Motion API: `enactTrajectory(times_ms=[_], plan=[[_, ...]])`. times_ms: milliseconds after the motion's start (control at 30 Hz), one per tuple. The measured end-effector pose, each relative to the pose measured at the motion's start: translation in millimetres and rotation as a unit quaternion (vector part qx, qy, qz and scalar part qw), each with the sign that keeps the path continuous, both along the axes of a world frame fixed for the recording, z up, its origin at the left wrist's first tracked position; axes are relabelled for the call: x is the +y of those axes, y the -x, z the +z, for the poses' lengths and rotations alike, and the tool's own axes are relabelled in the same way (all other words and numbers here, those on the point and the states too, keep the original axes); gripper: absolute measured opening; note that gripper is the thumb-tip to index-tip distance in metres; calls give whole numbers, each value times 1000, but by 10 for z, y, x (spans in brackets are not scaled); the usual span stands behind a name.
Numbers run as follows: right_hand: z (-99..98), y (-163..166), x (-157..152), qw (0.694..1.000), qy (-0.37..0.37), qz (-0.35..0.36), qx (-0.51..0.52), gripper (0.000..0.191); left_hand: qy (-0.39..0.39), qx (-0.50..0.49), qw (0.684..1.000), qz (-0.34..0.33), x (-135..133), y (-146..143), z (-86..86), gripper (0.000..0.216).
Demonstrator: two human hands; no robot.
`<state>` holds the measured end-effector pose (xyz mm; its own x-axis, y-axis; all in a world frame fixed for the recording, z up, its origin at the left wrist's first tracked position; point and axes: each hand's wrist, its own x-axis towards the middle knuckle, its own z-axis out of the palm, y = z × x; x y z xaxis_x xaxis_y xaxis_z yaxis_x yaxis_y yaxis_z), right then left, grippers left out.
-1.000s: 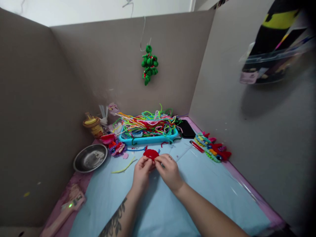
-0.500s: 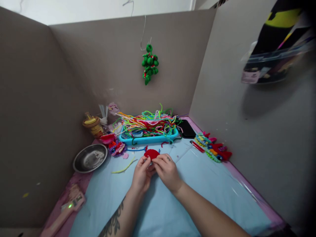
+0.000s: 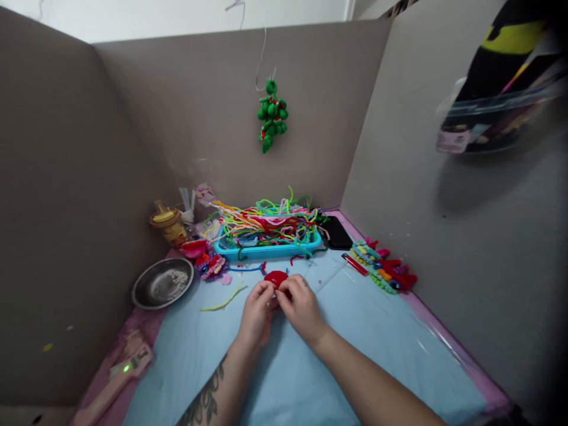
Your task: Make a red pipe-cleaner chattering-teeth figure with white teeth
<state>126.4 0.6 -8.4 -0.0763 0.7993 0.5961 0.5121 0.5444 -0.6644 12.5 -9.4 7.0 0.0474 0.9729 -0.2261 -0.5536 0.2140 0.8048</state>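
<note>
Between my two hands is a red fuzzy piece (image 3: 276, 278), rounded at the top, its lower part hidden by fingers. My left hand (image 3: 257, 310) pinches it from the left with thumb and fingers. On the other side, the fingertips of my right hand (image 3: 302, 307) are closed on its lower right edge. Just beyond it lies a blue pipe cleaner (image 3: 244, 270) with a red bit at its end. A yellow-green pipe cleaner (image 3: 224, 299) rests on the blue cloth left of my left hand.
A blue tray (image 3: 266, 253) heaped with colourful pipe cleaners stands at the back. To the left are a metal bowl (image 3: 148, 290) with small white bits and a pink glue gun (image 3: 128, 370). Right lie a red cutter (image 3: 355, 264), a black phone (image 3: 337, 232) and colourful fuzzy fish (image 3: 386, 269).
My fingertips have shifted slightly on the red piece, and my left fingers have come closer to the right ones. The whole view has moved a little.
</note>
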Motion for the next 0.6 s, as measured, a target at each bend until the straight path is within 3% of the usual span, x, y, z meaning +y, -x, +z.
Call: enactTrajectory(times_ms=[167, 333, 433, 600], plan=[[17, -19, 25, 996, 55, 24, 68, 12, -79, 179, 981, 8, 50, 65, -27, 23], [33, -67, 58, 993, 52, 64, 85, 15, -244, 403, 880, 65, 29, 157, 41, 12], [38, -77, 54, 997, 33, 57, 51, 16, -270, 435, 857, 60, 4, 171, 73, 12], [41, -65, 41, 999, -5, 34, -2, 17, -253, 427, 866, 52, 20, 177, 91, 9]])
